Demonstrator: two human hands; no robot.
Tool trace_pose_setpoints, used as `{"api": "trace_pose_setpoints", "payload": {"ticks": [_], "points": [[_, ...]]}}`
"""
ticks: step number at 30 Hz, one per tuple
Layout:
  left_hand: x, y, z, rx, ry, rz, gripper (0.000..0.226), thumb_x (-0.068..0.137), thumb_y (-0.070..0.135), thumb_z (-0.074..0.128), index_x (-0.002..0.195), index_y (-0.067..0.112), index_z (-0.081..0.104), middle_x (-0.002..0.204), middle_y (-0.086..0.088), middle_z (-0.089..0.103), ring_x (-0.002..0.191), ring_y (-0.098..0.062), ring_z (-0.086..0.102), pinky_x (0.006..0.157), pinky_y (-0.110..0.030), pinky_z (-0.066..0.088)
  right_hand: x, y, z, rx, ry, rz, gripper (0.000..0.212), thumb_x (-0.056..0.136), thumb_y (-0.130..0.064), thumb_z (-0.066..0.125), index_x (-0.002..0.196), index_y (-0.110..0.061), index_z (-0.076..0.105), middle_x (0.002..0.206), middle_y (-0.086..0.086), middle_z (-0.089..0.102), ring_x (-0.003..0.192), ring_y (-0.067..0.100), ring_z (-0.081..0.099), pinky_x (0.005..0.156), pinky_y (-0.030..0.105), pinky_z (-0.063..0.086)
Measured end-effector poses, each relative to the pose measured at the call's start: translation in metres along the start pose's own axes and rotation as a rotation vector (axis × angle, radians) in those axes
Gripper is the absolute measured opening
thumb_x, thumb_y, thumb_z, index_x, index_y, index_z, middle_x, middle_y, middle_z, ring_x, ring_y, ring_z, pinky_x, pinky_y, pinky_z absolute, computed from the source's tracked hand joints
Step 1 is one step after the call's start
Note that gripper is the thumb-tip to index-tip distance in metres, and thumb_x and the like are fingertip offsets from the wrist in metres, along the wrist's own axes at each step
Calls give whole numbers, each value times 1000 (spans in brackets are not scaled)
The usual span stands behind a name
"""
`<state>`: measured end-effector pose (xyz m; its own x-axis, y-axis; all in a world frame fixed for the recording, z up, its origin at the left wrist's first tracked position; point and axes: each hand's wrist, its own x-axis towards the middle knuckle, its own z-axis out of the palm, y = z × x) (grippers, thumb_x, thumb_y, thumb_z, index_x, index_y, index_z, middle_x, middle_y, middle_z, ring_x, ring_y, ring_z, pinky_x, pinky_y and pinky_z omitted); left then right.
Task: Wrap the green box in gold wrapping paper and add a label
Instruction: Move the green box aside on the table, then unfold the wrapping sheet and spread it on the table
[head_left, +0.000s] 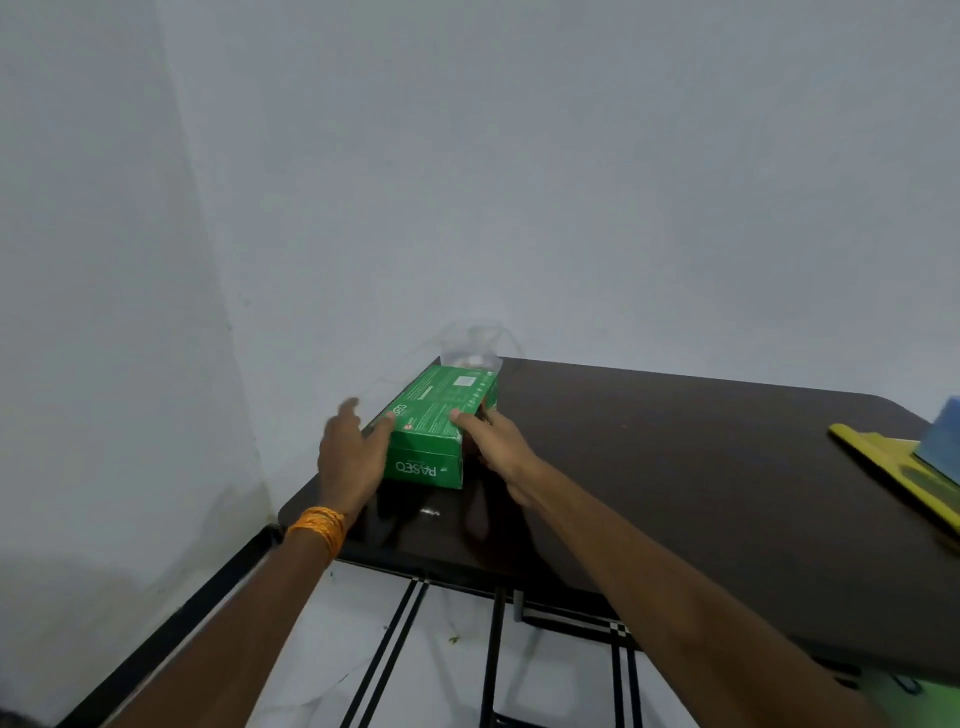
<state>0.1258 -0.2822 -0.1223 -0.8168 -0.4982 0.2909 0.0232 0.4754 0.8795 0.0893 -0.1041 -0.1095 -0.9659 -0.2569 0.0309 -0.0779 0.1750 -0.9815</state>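
Our right hand (496, 441) grips the green box (434, 415) from its right side, thumb laid on the top face and fingers curled down the right face. Our left hand (347, 452) is at the box's left side with its fingers spread and straight. Its thumb touches the top left edge, and one finger is lifted clear, blurred. From the head view, the box lies flat on the far left corner of the dark table (675, 467), close to the grey wall (519, 182), with its long side running away from us. The near end face shows white lettering, upside down to us. Just behind the box's far end stands a clear container (470, 348), too faint for us to tell what it holds. An orange band (318, 526) circles our left wrist. Well apart, at the table's right edge, a yellow sheet (878, 452) lies flat with a blue block (944, 434) on top of it, both cut off by the frame. Black table legs (491, 649) show below the near edge, over a pale floor.
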Motion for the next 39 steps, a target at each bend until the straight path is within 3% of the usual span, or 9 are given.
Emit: {"api": "trace_pose_setpoints", "payload": {"ticks": [2, 5, 9, 14, 20, 24, 29, 34, 39], "points": [[-13, 12, 8, 17, 233, 135, 59, 92, 30, 62, 144, 14, 39, 137, -15, 50, 122, -33, 53, 101, -51, 45, -7, 1, -14, 7, 57, -12, 26, 93, -43, 63, 114, -28, 62, 118, -8, 65, 109, 12, 60, 100, 35, 46], [-39, 43, 36, -25, 260, 358, 55, 90, 15, 62, 140, 12, 40, 132, -12, 49, 116, -27, 52, 95, -43, 44, -29, 3, -57, -143, 236, -60, 60, 92, -42, 66, 141, -13, 48, 132, 3, 57, 122, 19, 54, 105, 35, 45], [-74, 107, 108, -165, -107, 321, 44, 91, 13, 62, 132, 9, 46, 116, -11, 58, 93, -21, 58, 82, -35, 45, -68, 17, -155, -385, 534, -165, 58, 92, -36, 69, 141, -13, 49, 138, 6, 55, 128, 22, 51, 106, 39, 44], [-125, 168, 225, -352, -623, 59, 43, 80, 33, 66, 119, 21, 50, 100, -6, 64, 98, -29, 66, 92, -53, 54, -122, 37, -284, -524, 925, -172, 48, 88, -29, 72, 129, -12, 56, 129, 6, 59, 120, 22, 54, 102, 39, 45], [-191, 229, 334, -449, -946, -155, 25, 95, 22, 59, 112, 17, 42, 98, -7, 46, 95, -25, 50, 85, -36, 49, -167, 53, -397, -556, 1267, -68, 58, 79, -19, 79, 129, -7, 52, 128, 14, 53, 120, 32, 48, 95, 38, 42], [-218, 256, 383, -482, -1073, -206, 66, 96, 20, 56, 150, 24, 18, 137, -8, 42, 121, -29, 48, 107, -47, 43, -178, 71, -446, -474, 1288, 17, 76, 77, -18, 82, 139, -7, 41, 139, 15, 45, 128, 31, 44, 94, 36, 42], [-235, 277, 428, -457, -1105, -231, 70, 93, 17, 60, 151, 27, 21, 126, -5, 45, 115, -26, 51, 91, -41, 54, -165, 88, -486, -361, 1224, 141, 86, 73, -20, 85, 142, -3, 36, 139, 15, 48, 124, 33, 52, 90, 41, 48], [-239, 279, 457, -227, -900, -98, 32, 87, 9, 68, 116, 13, 55, 120, -11, 55, 82, -22, 59, 49, -27, 53, -156, 100, -499, -364, 1181, 219, 71, 76, -23, 81, 136, -10, 46, 127, 13, 59, 99, 26, 56, 80, 34, 45], [-236, 267, 464, -161, -821, -48, 8, 93, 7, 60, 90, 7, 67, 105, -15, 69, 63, -19, 66, 60, -34, 63, -156, 100, -492, -443, 1245, 187, 62, 75, -25, 82, 127, -7, 54, 118, 15, 64, 104, 33, 61, 77, 32, 42]]}}
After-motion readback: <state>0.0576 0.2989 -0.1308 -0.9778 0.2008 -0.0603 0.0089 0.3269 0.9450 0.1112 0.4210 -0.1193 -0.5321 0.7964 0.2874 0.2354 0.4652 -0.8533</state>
